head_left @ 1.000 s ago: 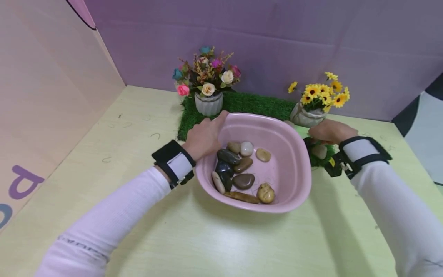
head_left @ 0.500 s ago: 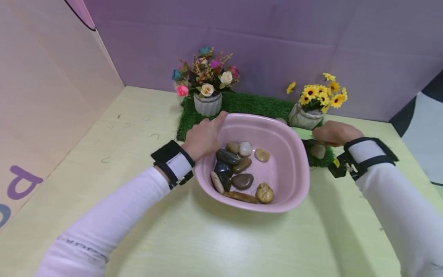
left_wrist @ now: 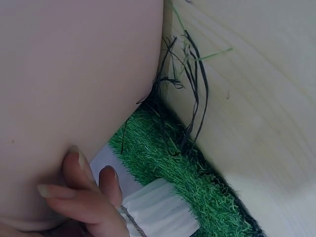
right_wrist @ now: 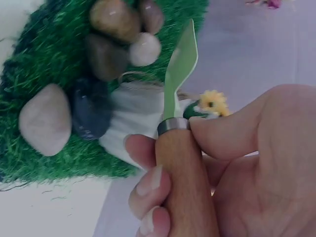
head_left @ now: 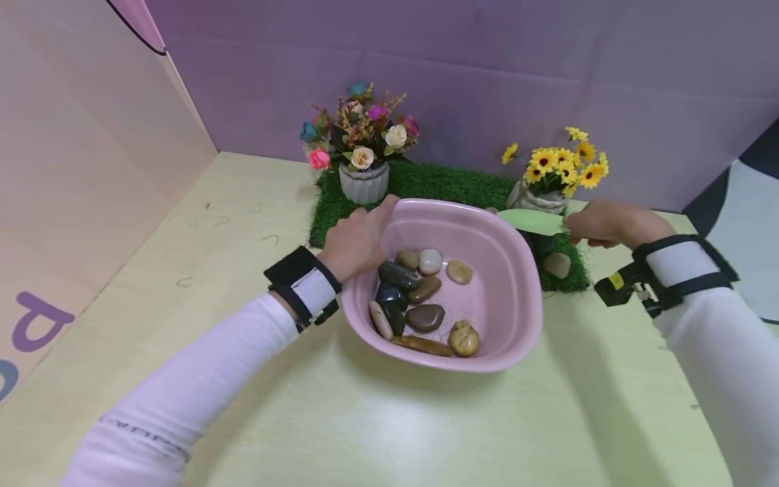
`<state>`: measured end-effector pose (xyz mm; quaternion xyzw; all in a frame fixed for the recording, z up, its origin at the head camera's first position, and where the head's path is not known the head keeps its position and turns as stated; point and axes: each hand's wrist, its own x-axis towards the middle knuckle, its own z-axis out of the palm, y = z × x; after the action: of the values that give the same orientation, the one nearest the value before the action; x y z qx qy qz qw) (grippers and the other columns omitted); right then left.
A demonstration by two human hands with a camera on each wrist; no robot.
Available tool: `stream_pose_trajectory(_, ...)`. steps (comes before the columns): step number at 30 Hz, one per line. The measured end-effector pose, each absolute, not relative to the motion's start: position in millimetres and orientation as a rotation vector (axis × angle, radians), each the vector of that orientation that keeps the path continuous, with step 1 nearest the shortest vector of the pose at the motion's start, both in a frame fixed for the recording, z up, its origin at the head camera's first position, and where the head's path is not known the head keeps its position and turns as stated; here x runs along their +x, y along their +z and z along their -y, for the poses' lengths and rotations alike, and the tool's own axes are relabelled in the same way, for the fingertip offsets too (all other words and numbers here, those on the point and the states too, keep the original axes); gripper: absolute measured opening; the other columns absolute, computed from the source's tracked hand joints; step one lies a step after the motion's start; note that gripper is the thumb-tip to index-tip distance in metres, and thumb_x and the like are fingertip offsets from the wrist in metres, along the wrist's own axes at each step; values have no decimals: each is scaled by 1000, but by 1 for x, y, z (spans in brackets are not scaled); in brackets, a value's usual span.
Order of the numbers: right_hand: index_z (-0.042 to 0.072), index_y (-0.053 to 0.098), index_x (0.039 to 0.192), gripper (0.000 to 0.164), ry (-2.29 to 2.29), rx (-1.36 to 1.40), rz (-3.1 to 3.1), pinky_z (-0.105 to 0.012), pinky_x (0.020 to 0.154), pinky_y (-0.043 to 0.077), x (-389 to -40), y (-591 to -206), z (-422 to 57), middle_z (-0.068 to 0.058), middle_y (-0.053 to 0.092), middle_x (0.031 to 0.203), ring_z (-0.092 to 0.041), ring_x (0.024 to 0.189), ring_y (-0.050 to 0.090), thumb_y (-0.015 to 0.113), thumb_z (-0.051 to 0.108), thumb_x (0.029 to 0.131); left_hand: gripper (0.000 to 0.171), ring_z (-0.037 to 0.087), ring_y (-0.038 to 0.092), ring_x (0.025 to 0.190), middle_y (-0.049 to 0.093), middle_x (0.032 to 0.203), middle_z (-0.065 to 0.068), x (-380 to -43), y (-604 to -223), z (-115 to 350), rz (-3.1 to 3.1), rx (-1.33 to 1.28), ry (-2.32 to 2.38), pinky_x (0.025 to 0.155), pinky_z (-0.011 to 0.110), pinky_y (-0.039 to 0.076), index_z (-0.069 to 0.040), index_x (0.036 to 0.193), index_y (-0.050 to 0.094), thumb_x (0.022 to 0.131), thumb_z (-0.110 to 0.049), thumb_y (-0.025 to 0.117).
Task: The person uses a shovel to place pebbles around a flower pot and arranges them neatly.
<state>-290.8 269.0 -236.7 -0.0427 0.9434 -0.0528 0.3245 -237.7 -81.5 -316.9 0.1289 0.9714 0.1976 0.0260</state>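
Observation:
My left hand (head_left: 356, 238) grips the left rim of a pink basin (head_left: 508, 277). The basin tilts toward me, with several smooth stones gathered mostly on its left and near side. From the left wrist, the fingers (left_wrist: 84, 205) show against the basin's outer wall (left_wrist: 74, 74). My right hand (head_left: 615, 223) holds a small garden trowel (head_left: 531, 222) above the basin's far right side. Its green blade (right_wrist: 181, 61) and wooden handle (right_wrist: 185, 173) show in the right wrist view, thumb and fingers round the handle. The blade carries nothing visible.
Behind the basin lies a strip of artificial grass (head_left: 450, 181). On it stand a pot of mixed flowers (head_left: 365, 182) and a pot of yellow flowers (head_left: 538, 196). Several loose stones, including a pale one (right_wrist: 45, 121), lie near the yellow flowers. A purple backdrop (head_left: 462, 81) rises behind.
My right hand has moved right and up, bringing the green trowel blade into view above the stones by the basin's right rim. The left hand and basin have barely moved.

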Motion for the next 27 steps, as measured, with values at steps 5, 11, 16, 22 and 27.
stream_pose_trajectory(5, -16, 52, 130, 70, -189, -174, -2538, -38, 71, 38, -287, -227, -266, 2, 36, 58, -14, 52, 29, 19, 40, 104, 72, 42, 63, 96, 60, 120, 22, -238, -316, 82, -3002, 403, 613, 65, 52, 55, -28, 154, 24, 93, -17, 60)
stream_pose_trajectory(11, -13, 44, 139, 73, -247, -216, -2656, -64, 91, 44, -276, -213, -256, -40, 53, 121, -52, 109, 52, 24, 49, 105, 72, 42, 63, 99, 59, 121, 23, -238, -316, 81, -2993, 379, 613, 67, 53, 55, -29, 154, 23, 93, -17, 60)
stream_pose_trajectory(16, -1, 43, 145, 69, -137, -292, -2741, -76, 100, 26, -261, -204, -233, -33, 44, 143, -54, 125, 44, 30, 52, 103, 70, 42, 63, 98, 59, 118, 22, -238, -316, 82, -2998, 382, 611, 66, 53, 55, -29, 153, 24, 94, -19, 60)
stream_pose_trajectory(22, 9, 68, 113, 40, -7, -417, -3038, -73, 95, 21, -240, -213, -193, -13, 71, 98, -39, 92, 60, 46, 41, 101, 70, 42, 63, 98, 59, 118, 22, -238, -316, 82, -2993, 375, 614, 67, 53, 55, -30, 153, 24, 93, -18, 59)
stream_pose_trajectory(27, 10, 73, 97, 21, 52, -592, -3318, -66, 89, 25, -220, -231, -167, -18, 65, 85, -41, 84, 47, 60, 26, 95, 72, 41, 62, 99, 59, 119, 22, -238, -316, 82, -2986, 379, 625, 68, 53, 55, -30, 153, 24, 92, -16, 61)
